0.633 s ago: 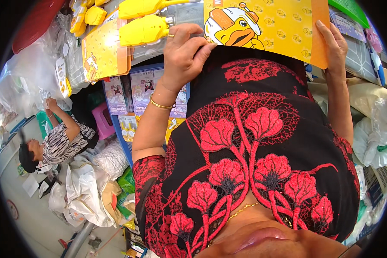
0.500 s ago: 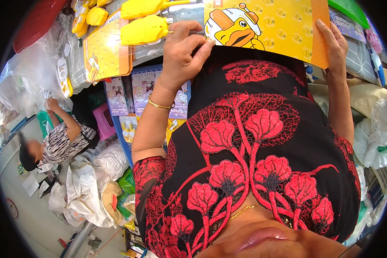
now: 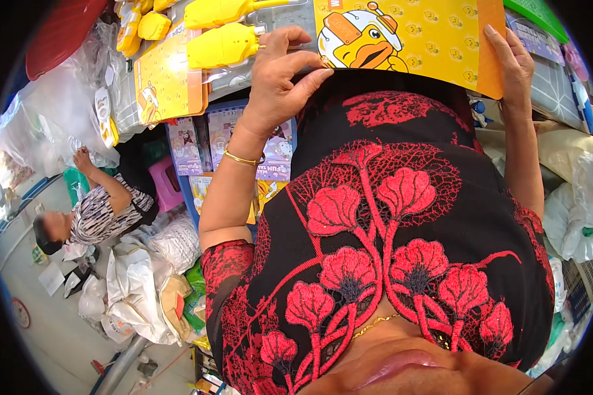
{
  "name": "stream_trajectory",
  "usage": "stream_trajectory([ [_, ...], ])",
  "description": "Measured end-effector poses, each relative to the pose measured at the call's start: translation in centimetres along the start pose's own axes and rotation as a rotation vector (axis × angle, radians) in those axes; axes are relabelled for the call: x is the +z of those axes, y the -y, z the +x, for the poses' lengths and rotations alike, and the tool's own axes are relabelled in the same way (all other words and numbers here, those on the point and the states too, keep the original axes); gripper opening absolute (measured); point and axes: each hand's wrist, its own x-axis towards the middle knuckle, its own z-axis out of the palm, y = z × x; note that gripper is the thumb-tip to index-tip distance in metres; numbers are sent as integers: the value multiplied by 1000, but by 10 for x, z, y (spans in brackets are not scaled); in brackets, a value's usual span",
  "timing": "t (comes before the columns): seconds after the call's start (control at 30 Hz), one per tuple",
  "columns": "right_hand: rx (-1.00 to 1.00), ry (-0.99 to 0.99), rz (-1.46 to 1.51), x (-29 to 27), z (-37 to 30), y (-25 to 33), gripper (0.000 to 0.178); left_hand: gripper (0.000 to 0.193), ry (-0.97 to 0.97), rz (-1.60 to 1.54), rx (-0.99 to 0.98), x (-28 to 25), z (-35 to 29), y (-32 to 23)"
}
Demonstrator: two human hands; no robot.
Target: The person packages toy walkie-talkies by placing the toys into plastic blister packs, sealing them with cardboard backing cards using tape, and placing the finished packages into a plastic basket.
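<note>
A yellow printed card with a cartoon duck and an orange right margin lies across the front of the work surface. At its lower left corner my left hand closes thumb and forefinger on the edge, the other fingers curled. My right hand grips the orange right edge, thumb hidden beneath or behind it. Just left of my left hand are two yellow handheld toys with antennas, in clear plastic. Beside them a similar yellow card rests on others.
Purple boxes sit in a blue crate below my left forearm. Over at the left, a co-worker handles clear plastic bags near a pink stool. White sacks cover the floor there. A green tray edge shows at upper right.
Both hands keep their hold on the card, almost still. The view has shifted slightly, so the surroundings on the left appear a little further right.
</note>
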Motion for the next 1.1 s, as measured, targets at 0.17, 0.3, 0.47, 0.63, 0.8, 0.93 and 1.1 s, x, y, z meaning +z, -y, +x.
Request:
stream_trajectory([
  [0.17,9,22,39,-5,6,-8,23,16,28,98,23,0,-4,2],
  [0.3,20,14,53,-4,6,-8,24,16,5,95,45,1,-7,4],
  [0.47,24,31,49,-1,5,-7,25,16,-16,149,142,3,-11,5],
  [0.63,30,5,75,5,0,0,23,17,-49,294,277,6,-14,4],
  [0.8,11,-12,60,8,-4,1,23,15,-246,391,161,20,-20,-8],
  [0.93,11,21,61,6,-4,0,24,16,-277,337,-18,24,-15,-15],
  [1.1,38,97,157,6,-2,3,24,13,-164,344,-128,13,-4,-16],
])
